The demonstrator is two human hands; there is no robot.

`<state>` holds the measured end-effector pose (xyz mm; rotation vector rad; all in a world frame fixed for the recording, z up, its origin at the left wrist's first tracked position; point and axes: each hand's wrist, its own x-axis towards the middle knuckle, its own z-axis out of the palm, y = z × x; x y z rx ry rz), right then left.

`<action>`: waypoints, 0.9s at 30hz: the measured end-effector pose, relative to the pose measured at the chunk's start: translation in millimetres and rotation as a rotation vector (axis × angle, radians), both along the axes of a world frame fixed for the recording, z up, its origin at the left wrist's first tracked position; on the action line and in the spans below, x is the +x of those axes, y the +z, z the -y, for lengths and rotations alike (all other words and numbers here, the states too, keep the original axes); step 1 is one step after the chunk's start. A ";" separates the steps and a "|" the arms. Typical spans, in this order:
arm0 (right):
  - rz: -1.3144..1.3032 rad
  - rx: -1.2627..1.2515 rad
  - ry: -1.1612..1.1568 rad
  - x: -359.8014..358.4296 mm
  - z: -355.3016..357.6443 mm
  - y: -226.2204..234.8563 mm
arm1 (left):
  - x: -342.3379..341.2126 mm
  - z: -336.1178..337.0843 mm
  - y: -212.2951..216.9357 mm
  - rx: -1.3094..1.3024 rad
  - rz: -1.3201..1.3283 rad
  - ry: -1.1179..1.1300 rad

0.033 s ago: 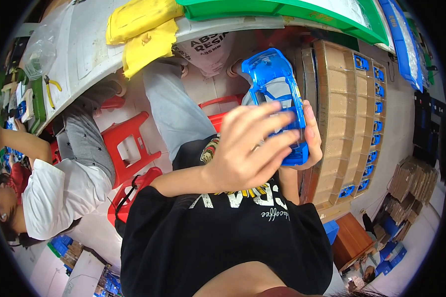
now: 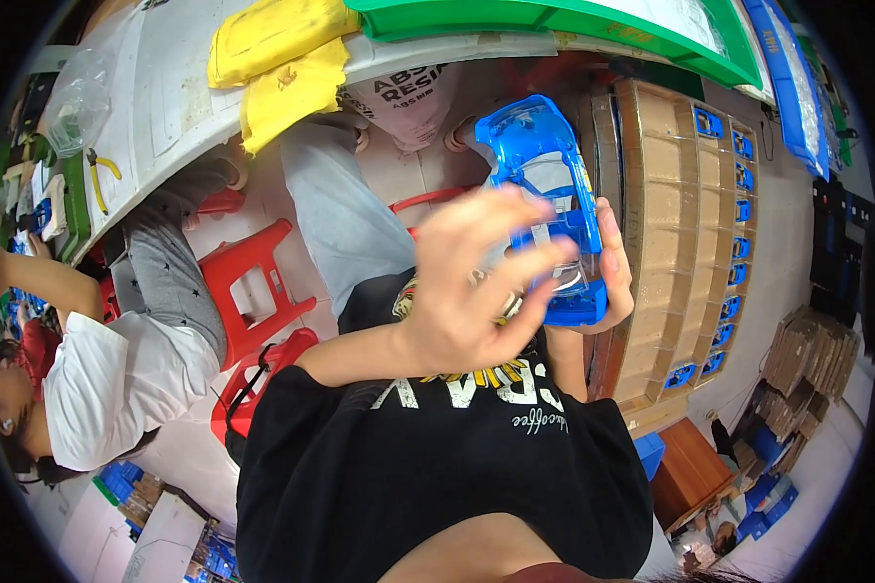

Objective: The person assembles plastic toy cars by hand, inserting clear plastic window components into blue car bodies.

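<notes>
A white worktable point(image 2: 175, 87) curves across the far left. Yellow cloths point(image 2: 282, 58) lie on its edge, yellow-handled pliers point(image 2: 102, 180) farther left, a green tray point(image 2: 554, 24) to the right.

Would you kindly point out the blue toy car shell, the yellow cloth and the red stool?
blue toy car shell point(image 2: 533, 146), head view, on its upper roof end.
yellow cloth point(image 2: 280, 44), head view, mid-fold.
red stool point(image 2: 248, 262), head view, on its seat edge.

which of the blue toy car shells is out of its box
The large translucent blue car shell in both hands; the others are small ones packed in the stacked cardboard boxes.
</notes>
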<state>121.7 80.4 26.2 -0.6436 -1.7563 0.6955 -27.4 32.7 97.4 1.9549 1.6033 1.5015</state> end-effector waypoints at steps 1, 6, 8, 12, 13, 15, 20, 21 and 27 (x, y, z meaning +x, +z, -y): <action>0.000 0.002 -0.003 1.4 2.6 -7.7 | -2.4 -1.9 0.6 0.015 0.087 0.154; 0.043 0.265 -0.067 -36.6 -6.2 9.9 | -18.1 -27.9 -25.4 -0.598 1.151 -0.246; 0.032 0.021 -0.039 -48.0 -0.3 11.6 | -19.6 -38.3 -46.8 -0.484 1.052 -0.123; -0.355 -0.896 0.339 -45.9 0.8 19.1 | -26.0 -41.2 -35.6 -0.623 0.936 -0.147; -0.450 -1.087 0.388 -44.7 0.3 23.3 | -29.1 -39.8 -38.4 -0.657 0.618 -0.120; -0.508 -1.301 0.284 -42.3 -2.2 21.4 | -18.7 -39.3 -32.4 -0.487 0.451 -0.080; -0.530 -1.332 0.157 -42.3 -7.8 13.1 | -22.2 -29.0 -35.2 -0.068 -0.072 0.051; -0.534 -1.338 0.130 -42.2 -7.5 14.4 | -23.3 -24.5 -30.2 -0.071 -0.070 0.050; -0.347 -1.130 0.102 -40.0 -6.9 14.0 | -25.7 -15.8 -26.2 -0.352 -0.453 -0.278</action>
